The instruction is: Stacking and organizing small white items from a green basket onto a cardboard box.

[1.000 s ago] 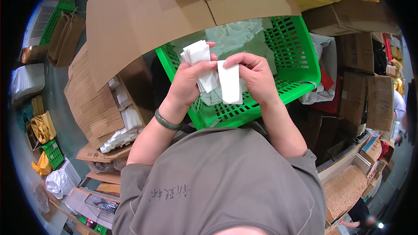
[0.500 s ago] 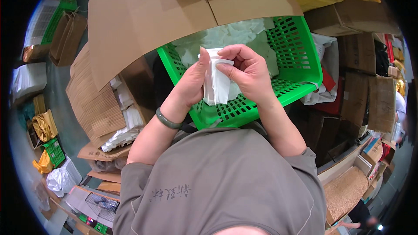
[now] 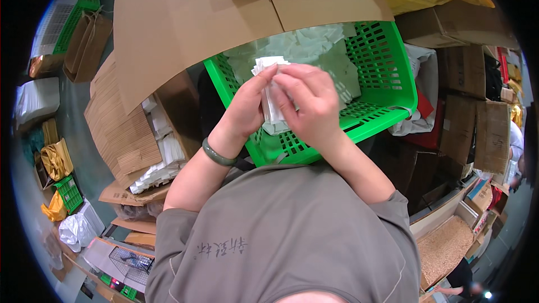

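Right hand (image 3: 314, 104) has rolled half-curled over papers (image 3: 273, 109) left hand (image 3: 244, 106) clasps, hold unclear; cardboard (image 3: 224, 17) overhangs basket (image 3: 407, 87) at twelve o'clock.

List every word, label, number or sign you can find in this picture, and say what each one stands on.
Grey shirt: a short row of dark characters, upside down in this view; I won't copy the wording.
Brown carton at right: faint dark print, too small and blurred to read.
White slips: no lettering visible.
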Motion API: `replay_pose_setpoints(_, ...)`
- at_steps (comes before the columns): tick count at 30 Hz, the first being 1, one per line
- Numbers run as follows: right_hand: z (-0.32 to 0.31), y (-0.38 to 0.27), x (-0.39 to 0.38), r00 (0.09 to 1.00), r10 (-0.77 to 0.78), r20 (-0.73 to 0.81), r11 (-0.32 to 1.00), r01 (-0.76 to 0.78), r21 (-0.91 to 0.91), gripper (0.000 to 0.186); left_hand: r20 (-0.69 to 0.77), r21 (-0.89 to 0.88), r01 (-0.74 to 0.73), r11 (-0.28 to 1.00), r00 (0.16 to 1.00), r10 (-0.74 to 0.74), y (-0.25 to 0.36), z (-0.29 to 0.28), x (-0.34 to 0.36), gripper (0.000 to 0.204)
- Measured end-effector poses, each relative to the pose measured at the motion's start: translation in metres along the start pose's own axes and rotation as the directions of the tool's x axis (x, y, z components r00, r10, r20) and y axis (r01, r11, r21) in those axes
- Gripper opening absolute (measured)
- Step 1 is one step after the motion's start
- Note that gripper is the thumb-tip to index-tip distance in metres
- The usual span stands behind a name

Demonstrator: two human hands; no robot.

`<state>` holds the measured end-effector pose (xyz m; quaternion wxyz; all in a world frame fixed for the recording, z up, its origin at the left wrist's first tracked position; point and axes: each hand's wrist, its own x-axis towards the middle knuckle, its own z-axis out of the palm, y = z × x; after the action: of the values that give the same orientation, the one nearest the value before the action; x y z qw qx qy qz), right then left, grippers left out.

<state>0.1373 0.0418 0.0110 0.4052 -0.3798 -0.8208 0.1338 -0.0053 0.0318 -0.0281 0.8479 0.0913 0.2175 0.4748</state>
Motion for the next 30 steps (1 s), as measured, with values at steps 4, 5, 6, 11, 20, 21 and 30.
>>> replay_pose_setpoints(4,0.015,0.001,-0.012,0.99,-0.041,0.132,0.99,0.058,-0.127,0.037,-0.119,0.107,-0.058,0.993,0.99,0.07,0.004,0.006,0.004,0.047)
replay_pose_setpoints(5,0.016,0.001,-0.016,0.978,-0.035,0.204,0.979,0.075,-0.189,0.045,-0.115,0.029,-0.048,0.998,0.992,0.051,0.005,0.007,0.004,0.048)
replay_pose_setpoints(6,0.016,0.0,-0.016,0.978,-0.035,0.204,0.979,0.075,-0.189,0.045,-0.108,-0.049,-0.038,0.998,0.994,0.032,0.005,0.007,0.004,0.048)
replay_pose_setpoints(11,0.02,-0.002,-0.023,0.929,0.039,0.367,0.962,0.064,-0.266,0.054,-0.156,-0.066,-0.033,0.997,0.987,0.022,0.003,-0.001,0.003,0.05)
replay_pose_setpoints(20,-0.03,0.002,-0.029,0.768,-0.069,0.636,0.998,0.046,0.053,0.056,-0.164,-0.165,-0.272,0.948,0.955,0.246,0.007,-0.008,0.002,0.046)
replay_pose_setpoints(21,-0.038,0.019,-0.027,0.717,0.028,0.697,0.964,-0.203,0.17,0.046,-0.209,-0.138,-0.29,0.947,0.943,0.259,0.008,-0.006,0.002,0.046)
replay_pose_setpoints(30,0.045,0.195,-0.057,0.456,0.287,0.843,0.943,0.019,-0.331,0.021,-0.148,-0.164,-0.331,0.929,0.94,0.308,0.012,-0.005,0.0,0.053)
